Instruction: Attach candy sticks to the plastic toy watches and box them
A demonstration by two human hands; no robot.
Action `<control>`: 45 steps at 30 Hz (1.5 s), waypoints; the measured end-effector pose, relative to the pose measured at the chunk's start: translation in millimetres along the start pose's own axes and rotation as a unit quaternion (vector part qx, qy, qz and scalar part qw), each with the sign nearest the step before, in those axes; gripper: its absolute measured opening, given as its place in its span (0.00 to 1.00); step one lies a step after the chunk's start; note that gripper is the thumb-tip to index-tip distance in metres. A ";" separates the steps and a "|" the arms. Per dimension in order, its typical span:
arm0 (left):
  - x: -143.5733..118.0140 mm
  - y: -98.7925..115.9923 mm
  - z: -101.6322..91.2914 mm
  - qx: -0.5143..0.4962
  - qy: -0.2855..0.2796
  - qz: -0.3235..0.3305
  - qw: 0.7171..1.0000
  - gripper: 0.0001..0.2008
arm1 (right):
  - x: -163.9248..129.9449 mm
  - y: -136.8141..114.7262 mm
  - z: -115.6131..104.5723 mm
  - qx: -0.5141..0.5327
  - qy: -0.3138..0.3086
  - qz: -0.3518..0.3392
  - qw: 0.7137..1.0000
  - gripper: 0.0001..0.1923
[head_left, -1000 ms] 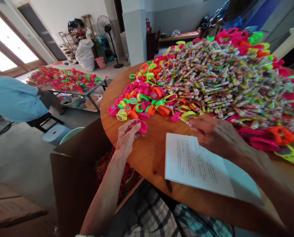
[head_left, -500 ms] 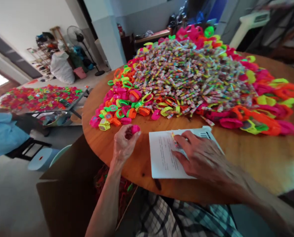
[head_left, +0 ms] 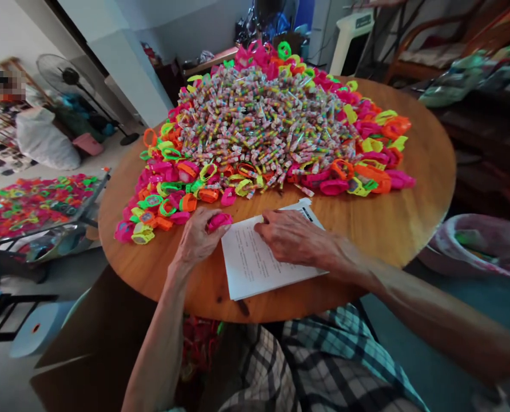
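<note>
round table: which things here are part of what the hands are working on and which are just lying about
In hand:
left hand holding a pink toy watch
right hand flat on the paper sheet
watch pile
candy stick heap

Lying about:
standing fan
white sack
cardboard box
far table of watches

The right hand (head_left: 291, 236), a second ago at the edge of the candy pile (head_left: 263, 123) at twelve o'clock, now lies flat on the paper sheet (head_left: 259, 266). The left hand (head_left: 199, 237) brings its pink watch (head_left: 219, 220) right up to the sheet's nine o'clock corner.
</note>
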State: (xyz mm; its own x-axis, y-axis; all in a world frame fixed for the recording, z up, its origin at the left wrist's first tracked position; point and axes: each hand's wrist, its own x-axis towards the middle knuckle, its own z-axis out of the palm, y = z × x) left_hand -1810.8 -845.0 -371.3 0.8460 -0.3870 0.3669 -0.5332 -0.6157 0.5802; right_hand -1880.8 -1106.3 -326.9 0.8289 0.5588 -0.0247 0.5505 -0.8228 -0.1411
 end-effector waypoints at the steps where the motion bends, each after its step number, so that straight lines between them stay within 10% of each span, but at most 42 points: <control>1: 2.9 -0.5 0.6 0.000 -0.012 0.008 1.000 0.15 | -1.0 -0.5 0.2 0.001 -0.001 0.003 1.000 0.12; 11: 2.1 5.1 3.3 -0.092 -0.084 -0.022 0.992 0.19 | -15.9 4.9 3.7 0.060 0.030 0.007 0.998 0.16; 21: -2.1 9.7 4.5 -0.129 -0.064 -0.019 0.989 0.15 | 0.3 3.0 7.9 -0.036 0.027 -0.067 0.997 0.12; 31: -4.0 -3.7 15.6 -0.141 -0.047 0.022 0.989 0.11 | 32.1 11.5 32.6 0.162 0.162 -0.029 0.973 0.11; 45: -5.9 2.5 14.9 -0.110 -0.025 0.016 0.993 0.10 | 34.6 6.3 47.3 0.161 0.222 -0.063 0.960 0.12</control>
State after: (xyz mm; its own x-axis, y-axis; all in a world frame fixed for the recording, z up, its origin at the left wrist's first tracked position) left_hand -1817.1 -854.5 -382.9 0.8243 -0.4418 0.3540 -0.5428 -0.4391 0.7159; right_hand -1853.4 -1087.3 -375.5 0.7572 0.4944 0.4269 0.6498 -0.6367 -0.4152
